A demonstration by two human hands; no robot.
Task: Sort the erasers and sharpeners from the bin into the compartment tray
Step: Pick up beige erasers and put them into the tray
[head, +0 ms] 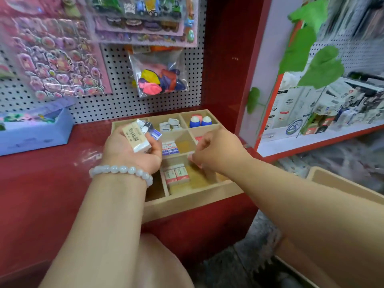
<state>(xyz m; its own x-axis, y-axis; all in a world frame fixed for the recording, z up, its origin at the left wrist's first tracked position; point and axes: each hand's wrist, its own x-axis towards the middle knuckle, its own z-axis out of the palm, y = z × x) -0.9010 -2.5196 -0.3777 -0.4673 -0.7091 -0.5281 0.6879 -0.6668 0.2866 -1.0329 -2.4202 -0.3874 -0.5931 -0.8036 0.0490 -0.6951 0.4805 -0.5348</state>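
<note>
A wooden compartment tray [193,199] sits on the red shelf. My left hand [133,150] hovers over its left side and grips a handful of boxed erasers [137,139], a beige one on top. My right hand [216,150] hangs over the tray's right side with fingers curled downward; whether it pinches anything is hidden. Two red-and-white erasers [176,175] lie in a near compartment and two more erasers [170,148] in the middle one. White erasers [170,124] fill a far compartment. Blue-and-white sharpeners [200,121] stand in the far right one.
A wooden bin [340,185] shows at the lower right under my right arm. A light blue box [35,132] stands on the shelf at left. Sticker sheets [56,57] and a balloon bag [160,77] hang on the pegboard. Green leaves [320,67] hang at right.
</note>
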